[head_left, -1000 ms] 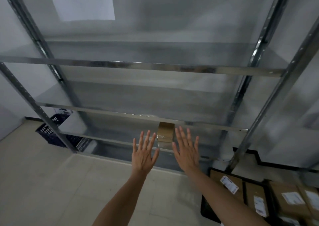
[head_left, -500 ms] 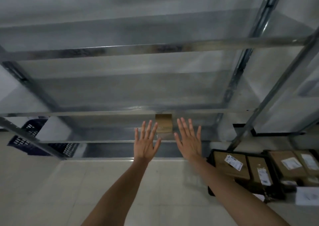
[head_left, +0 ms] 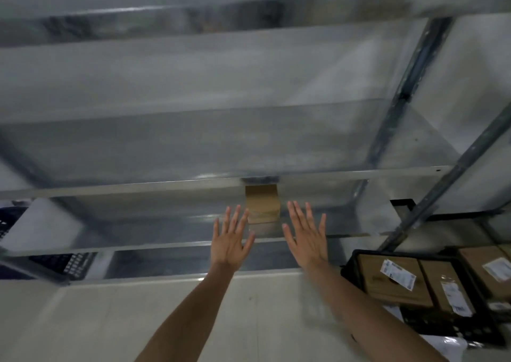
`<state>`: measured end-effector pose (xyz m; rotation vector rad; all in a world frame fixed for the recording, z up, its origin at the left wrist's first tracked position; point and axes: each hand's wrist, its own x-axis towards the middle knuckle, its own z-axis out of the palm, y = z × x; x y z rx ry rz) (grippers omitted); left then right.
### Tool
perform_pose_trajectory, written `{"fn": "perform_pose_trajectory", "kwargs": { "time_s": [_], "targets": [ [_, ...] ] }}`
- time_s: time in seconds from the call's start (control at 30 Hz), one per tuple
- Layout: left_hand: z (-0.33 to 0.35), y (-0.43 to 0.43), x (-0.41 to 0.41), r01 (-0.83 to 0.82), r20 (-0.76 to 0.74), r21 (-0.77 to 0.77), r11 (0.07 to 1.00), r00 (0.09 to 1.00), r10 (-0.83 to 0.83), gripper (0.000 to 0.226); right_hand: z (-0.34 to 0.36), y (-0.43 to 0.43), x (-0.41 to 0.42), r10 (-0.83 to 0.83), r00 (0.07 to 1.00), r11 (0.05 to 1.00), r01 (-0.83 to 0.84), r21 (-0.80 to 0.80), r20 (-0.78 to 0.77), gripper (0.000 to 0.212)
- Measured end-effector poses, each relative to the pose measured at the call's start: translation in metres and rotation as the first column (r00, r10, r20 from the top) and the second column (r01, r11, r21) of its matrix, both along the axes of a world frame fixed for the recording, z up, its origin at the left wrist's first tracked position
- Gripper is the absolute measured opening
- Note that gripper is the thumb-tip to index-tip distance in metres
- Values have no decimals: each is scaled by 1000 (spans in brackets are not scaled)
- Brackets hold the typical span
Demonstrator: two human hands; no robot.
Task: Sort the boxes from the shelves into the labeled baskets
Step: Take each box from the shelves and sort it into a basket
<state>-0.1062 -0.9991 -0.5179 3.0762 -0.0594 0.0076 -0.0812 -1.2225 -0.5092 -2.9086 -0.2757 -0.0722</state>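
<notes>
A metal shelf [head_left: 193, 187] is filling the view above a pale floor [head_left: 83, 320]. I am spreading my left hand [head_left: 231, 244] and right hand [head_left: 307, 240], both empty, with the box [head_left: 262, 202] sitting between them at 12 o'clock on a low shelf. A basket [head_left: 349, 267] of boxes is sitting at 4 o'clock.

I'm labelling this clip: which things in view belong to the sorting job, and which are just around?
Job:
- brown box on the shelf
- left hand, right hand, both open
- black basket holding labelled boxes

Around:
- dark crate, left
- tiled floor
</notes>
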Motion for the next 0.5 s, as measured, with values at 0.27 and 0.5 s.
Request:
{"fn": "perform_pose_trajectory", "kwargs": {
  "time_s": [0.27,0.5],
  "targets": [
    [-143,15,110,-107,94,-216,971,987,130,64,-141,13,105,50,996,998,-53,39,74,61],
    [-228,5,185,-53,23,-950,307,971,237,64,-225,41,190,-19,999,690,32,723,-26,58]
  ]
}}
